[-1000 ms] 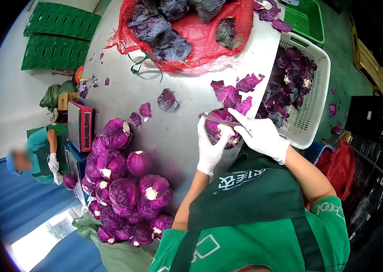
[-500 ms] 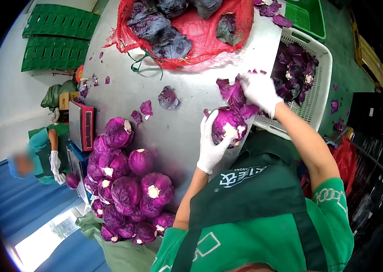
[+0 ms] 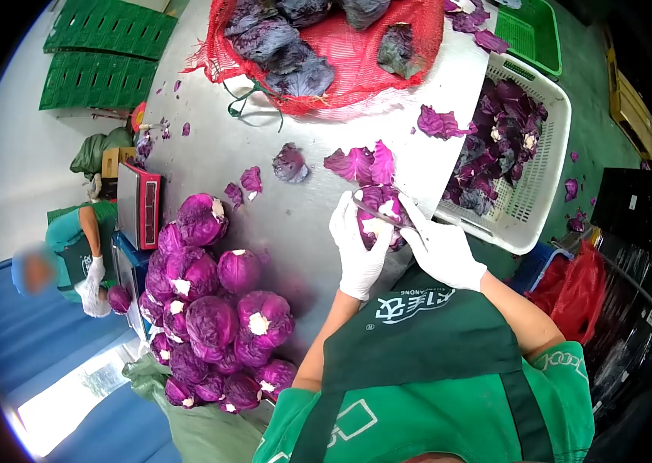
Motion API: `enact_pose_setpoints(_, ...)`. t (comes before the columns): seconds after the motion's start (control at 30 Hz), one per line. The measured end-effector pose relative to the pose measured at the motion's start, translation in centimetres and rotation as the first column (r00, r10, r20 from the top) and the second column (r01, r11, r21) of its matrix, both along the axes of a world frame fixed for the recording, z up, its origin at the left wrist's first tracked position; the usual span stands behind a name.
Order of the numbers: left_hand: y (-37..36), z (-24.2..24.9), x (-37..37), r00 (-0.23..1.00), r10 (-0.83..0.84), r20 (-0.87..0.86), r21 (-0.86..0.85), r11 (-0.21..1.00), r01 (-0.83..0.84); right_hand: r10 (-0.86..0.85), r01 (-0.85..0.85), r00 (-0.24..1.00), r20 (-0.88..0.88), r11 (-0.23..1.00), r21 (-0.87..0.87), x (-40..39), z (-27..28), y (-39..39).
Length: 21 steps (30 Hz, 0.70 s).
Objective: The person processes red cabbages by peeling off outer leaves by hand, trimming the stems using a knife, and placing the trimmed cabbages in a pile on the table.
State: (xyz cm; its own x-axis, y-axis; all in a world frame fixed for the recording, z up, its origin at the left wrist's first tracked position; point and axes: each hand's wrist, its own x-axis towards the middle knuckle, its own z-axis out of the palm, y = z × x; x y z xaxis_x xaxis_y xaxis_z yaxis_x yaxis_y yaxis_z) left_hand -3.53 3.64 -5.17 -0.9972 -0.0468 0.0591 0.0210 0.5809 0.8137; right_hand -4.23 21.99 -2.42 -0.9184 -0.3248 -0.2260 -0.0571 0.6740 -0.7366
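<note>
The person stands at a steel bench [image 3: 295, 224], both hands in white gloves, working on one red cabbage [image 3: 376, 220] right at the near edge of the bench, just in front of the green apron [image 3: 418, 339]. The left hand [image 3: 357, 251] comes up from below with the forearm bare, wrist bent, and cups the cabbage from its left side, fingers wrapped up around it. The right hand [image 3: 440, 248] sits just to the right of the head, closed around a knife [image 3: 378, 212] whose blade lies across the top of the cabbage, pointing left. The right elbow sticks out to the side, in a green sleeve. So the two hands are close together, one clamped on the cabbage, the other on the knife.

Just beyond the cabbage are a few loose purple leaves [image 3: 361, 163] lying on the bench. To the right, past the bench edge, a white basket [image 3: 546, 181] is full of trimmed leaves. At the far end there's a red net sack [image 3: 357, 65] with dark untrimmed heads on it. On the left side of the bench sits a big pile of trimmed cabbages [image 3: 214, 301] with white stem ends showing. A co-worker [image 3: 79, 247] in green stands off to the left, next to a red scale [image 3: 139, 204].
</note>
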Motion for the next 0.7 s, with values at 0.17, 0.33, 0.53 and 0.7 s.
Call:
enact_pose_setpoints(0.17,0.1,-0.4,-0.1,0.998,-0.004,-0.063,-0.088,0.996,-0.002,-0.095,0.104,0.953,-0.289,0.994,0.017,-0.9,-1.4,0.2)
enact_pose_setpoints(0.33,0.7,0.2,0.0,0.995,-0.006,-0.104,-0.121,0.993,-0.006,-0.134,0.136,0.973,-0.187,0.991,-0.002,-3.1,-3.0,2.3)
enact_pose_setpoints(0.53,-0.5,2.0,0.0,0.991,-0.136,0.010,-0.312,0.941,0.133,-0.084,0.128,0.978,-0.190,0.965,0.231,-5.8,-4.6,1.4)
enact_pose_setpoints(0.7,-1.7,0.3,1.0,0.992,0.130,0.004,-0.024,0.991,-0.130,-0.167,0.175,0.981,-0.094,0.982,0.074,-6.1,-3.1,4.0)
